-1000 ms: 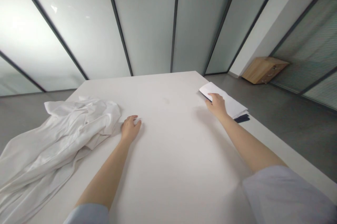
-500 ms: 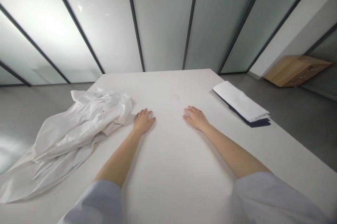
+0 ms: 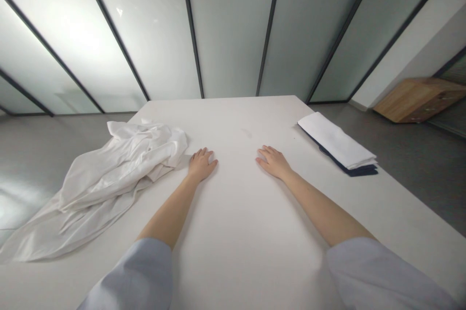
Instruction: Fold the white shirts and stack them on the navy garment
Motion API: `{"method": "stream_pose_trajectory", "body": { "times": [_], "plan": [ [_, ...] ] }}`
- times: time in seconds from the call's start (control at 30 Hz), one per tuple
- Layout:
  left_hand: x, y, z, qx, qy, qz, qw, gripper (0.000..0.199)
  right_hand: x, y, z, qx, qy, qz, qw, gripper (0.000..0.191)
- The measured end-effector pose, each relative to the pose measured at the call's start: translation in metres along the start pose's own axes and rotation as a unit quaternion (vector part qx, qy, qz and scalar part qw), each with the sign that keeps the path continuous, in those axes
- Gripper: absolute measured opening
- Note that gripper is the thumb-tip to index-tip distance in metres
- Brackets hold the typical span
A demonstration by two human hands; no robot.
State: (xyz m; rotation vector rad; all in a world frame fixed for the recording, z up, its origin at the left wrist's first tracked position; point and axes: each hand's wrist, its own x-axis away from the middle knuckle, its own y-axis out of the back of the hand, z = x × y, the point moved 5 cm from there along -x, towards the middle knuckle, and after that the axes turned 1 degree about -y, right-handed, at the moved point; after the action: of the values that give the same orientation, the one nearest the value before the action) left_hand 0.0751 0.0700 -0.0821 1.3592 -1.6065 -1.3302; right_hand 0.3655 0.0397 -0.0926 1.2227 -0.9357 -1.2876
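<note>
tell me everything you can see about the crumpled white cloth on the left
The crumpled white cloth looks thin and soft, full of creases, its outline lost in folds. It lies bunched at its far end and flatter toward the near left, along the left side of the white table. The open left hand is close beside it, not holding it.

Both forearms (image 3: 169,214) were extended forward, angled inward. Left hand (image 3: 201,166) and right hand (image 3: 274,162) were held palm-down, roughly level, apart; fingers (image 3: 268,149) were loosely spread, thumbs (image 3: 213,163) turned inward.
</note>
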Motion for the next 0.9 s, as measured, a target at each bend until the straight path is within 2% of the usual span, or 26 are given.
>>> {"method": "stream_pose_trajectory", "body": {
  "times": [0.13,0.23,0.33,0.43,0.53,0.6,0.67,0.7,0.77,0.83,0.9],
  "plan": [
    [-0.001,0.002,0.000,0.020,-0.002,-0.010,1.000,0.044,0.000,-0.001,-0.001,0.000,0.001,-0.010,1.000,0.047],
    [-0.007,0.005,0.002,0.072,0.008,0.001,0.997,0.042,0.000,-0.001,-0.001,0.000,0.002,-0.020,1.000,0.046],
    [-0.011,0.019,0.005,0.136,0.030,0.019,0.990,0.040,0.000,-0.002,-0.001,0.003,0.007,-0.022,1.000,0.046],
    [-0.008,0.059,0.010,0.176,0.006,-0.037,0.984,0.037,-0.001,-0.003,-0.001,0.010,0.010,-0.017,1.000,0.047],
    [0.000,0.115,0.030,0.143,-0.017,-0.156,0.977,0.038,-0.001,-0.003,-0.001,0.010,0.011,-0.017,1.000,0.047],
    [0.005,0.148,0.057,0.072,0.020,-0.227,0.971,0.037,-0.002,-0.003,-0.002,0.005,0.013,-0.022,1.000,0.046],
    [0.010,0.166,0.092,-0.007,0.101,-0.256,0.961,0.042,-0.003,-0.003,-0.002,0.001,0.013,-0.023,1.000,0.046],
    [0.011,0.168,0.110,-0.036,0.152,-0.242,0.958,0.049,-0.003,-0.004,-0.003,0.002,0.013,-0.022,1.000,0.046],
    [0.014,0.158,0.143,-0.055,0.239,-0.162,0.956,0.069,-0.003,-0.005,-0.003,0.004,0.013,-0.020,1.000,0.046],
    [0.018,0.142,0.162,-0.060,0.268,-0.107,0.956,0.076,-0.003,-0.005,-0.003,0.007,0.011,-0.021,1.000,0.047],
    [0.022,0.131,0.168,-0.072,0.266,-0.114,0.954,0.069,-0.003,-0.005,-0.003,0.005,0.009,-0.022,1.000,0.047]
  ]
}}
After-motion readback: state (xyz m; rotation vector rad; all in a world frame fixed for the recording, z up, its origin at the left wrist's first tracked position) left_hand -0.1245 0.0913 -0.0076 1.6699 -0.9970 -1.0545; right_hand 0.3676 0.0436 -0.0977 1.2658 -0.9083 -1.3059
